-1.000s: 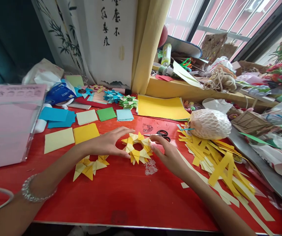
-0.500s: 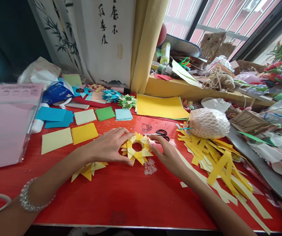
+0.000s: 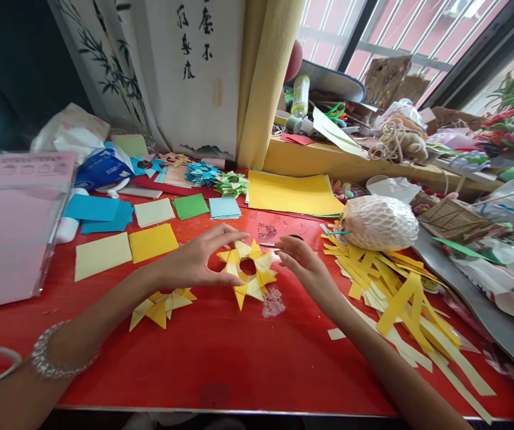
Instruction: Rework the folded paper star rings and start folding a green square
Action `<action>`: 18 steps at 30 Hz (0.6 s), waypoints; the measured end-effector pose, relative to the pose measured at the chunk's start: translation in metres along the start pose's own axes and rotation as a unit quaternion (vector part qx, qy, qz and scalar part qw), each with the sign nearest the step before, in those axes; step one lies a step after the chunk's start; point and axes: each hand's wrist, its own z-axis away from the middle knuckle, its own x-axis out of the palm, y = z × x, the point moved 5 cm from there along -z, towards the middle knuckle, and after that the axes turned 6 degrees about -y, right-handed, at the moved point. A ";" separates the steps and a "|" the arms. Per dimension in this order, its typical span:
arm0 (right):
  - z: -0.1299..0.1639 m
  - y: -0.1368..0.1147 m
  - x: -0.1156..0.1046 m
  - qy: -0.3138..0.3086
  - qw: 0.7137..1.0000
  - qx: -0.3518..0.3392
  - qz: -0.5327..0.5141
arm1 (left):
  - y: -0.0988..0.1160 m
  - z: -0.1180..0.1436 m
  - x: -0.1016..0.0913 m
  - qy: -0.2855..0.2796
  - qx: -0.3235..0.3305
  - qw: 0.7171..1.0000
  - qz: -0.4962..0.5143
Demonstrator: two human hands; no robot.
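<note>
A folded-paper star ring (image 3: 265,266) in yellow and cream, with a round hole in its middle, sits on the red tabletop between my hands. My left hand (image 3: 203,257) curves around its left side, fingers and thumb apart, the thumb at or over a left point; whether it touches cannot be told. On the other side, my right hand (image 3: 304,269) hovers beside the ring with its fingers loosely apart and nothing in them. Below my left wrist lies a second yellow and cream folded piece (image 3: 162,306), partly covered. The scissors behind my right hand are mostly hidden.
Paper strips (image 3: 400,304) and a net-wrapped bundle (image 3: 380,222) lie to the right. Yellow sheets (image 3: 293,192), a green paper stack (image 3: 190,206) and blue papers (image 3: 100,212) line the back. A pink folder (image 3: 15,227) stands left; clear scraps (image 3: 274,303) lie below the ring.
The star ring has turned or shifted, showing fewer, broader points. My left fingers have opened wider, and my right hand has drawn slightly away from the ring, covering most of the scissors.
</note>
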 end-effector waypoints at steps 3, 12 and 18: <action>0.000 0.000 0.001 -0.006 1.000 0.009 0.007 | -0.007 -0.003 0.005 -0.012 -0.014 1.000 0.012; 0.005 -0.013 0.006 -0.014 0.994 -0.009 0.106 | -0.015 -0.008 0.000 0.047 -0.039 0.991 0.116; 0.006 -0.009 0.004 0.005 0.986 -0.015 0.164 | -0.037 -0.012 0.000 0.114 -0.073 0.990 0.038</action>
